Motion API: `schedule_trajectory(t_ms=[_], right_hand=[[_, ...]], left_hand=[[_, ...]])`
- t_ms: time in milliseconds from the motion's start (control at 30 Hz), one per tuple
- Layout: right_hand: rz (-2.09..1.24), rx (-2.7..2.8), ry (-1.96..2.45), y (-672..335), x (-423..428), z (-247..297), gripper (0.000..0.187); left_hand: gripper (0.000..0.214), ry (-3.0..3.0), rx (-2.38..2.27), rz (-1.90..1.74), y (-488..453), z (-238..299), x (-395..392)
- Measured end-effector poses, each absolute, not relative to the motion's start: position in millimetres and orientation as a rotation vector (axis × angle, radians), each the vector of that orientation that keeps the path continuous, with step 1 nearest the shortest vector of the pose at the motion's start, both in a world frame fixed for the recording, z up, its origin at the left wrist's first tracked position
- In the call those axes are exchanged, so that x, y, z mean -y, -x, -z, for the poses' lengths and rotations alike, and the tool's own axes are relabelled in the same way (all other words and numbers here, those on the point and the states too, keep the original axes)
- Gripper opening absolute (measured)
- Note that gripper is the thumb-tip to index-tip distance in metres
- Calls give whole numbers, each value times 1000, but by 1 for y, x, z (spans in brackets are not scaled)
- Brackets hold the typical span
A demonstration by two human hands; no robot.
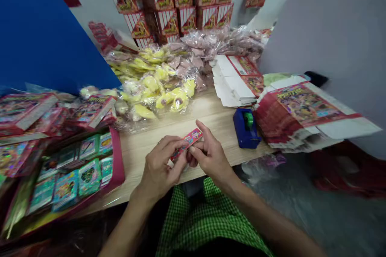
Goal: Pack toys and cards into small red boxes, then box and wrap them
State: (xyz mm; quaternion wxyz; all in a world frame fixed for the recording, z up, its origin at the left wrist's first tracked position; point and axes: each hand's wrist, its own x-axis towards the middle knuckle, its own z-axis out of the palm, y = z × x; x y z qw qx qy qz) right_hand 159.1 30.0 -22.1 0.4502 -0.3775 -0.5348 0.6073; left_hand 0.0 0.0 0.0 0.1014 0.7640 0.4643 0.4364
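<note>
Both my hands meet over the front edge of the wooden table [211,116]. My left hand [161,166] and my right hand [209,154] pinch a small pink-red printed packet [188,141] between their fingers, holding it tilted, its upper end to the right. The fingers of both hands are curled around it. A blue tape dispenser [245,127] with a green roll stands just right of my right hand.
A pink tray [119,160] of small green and blue card packs sits at the left. Yellow and pink bagged toys [163,84] pile up behind. Flat red printed cartons [301,112] lie stacked at right, assembled boxes [181,4] along the back wall.
</note>
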Motion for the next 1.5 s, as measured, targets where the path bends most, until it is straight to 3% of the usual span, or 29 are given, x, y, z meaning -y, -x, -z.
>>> schedule_trajectory(t_ms=[67, 300, 500, 633, 800, 900, 967, 1067, 1167, 1333, 1500], right_hand=[[-1493, 1307, 940, -157, -30, 25, 86], [-1601, 1195, 982, -153, -32, 21, 89], [-1674, 1315, 1171, -161, -40, 22, 87], [-1226, 1822, 1545, -170, -82, 27, 57], [-766, 1968, 1711, -143, -174, 18, 41], [-626, 1986, 1788, -112, -217, 11, 44], [-567, 2005, 1849, -96, -237, 9, 51], [-534, 2089, 1921, -87, -253, 9, 45], [-480, 2223, 1912, -93, -247, 13, 36], [-252, 2533, 1518, -105, -211, 33, 59], [-147, 2596, 1443, -124, -188, 62, 59]], left_hand=[[5, -2208, -1425, -1230, -1, -8, -8], [7, -2203, -1490, -945, -5, -24, -21], [12, -2253, -1644, -1042, 4, -14, -20], [30, -1544, -1924, -1400, 37, 24, -13], [47, -1263, -2253, -1233, 61, 75, 5], [42, -1585, -2329, -1112, 61, 82, 8], [38, -1864, -2088, -933, 56, 79, 4], [65, -2114, -1702, -515, 43, 69, -10], [84, -2115, -1651, -276, 26, 62, -24], [102, -1969, -1792, -340, 13, 59, -31], [104, -1918, -1909, -389, 9, 64, -20]])
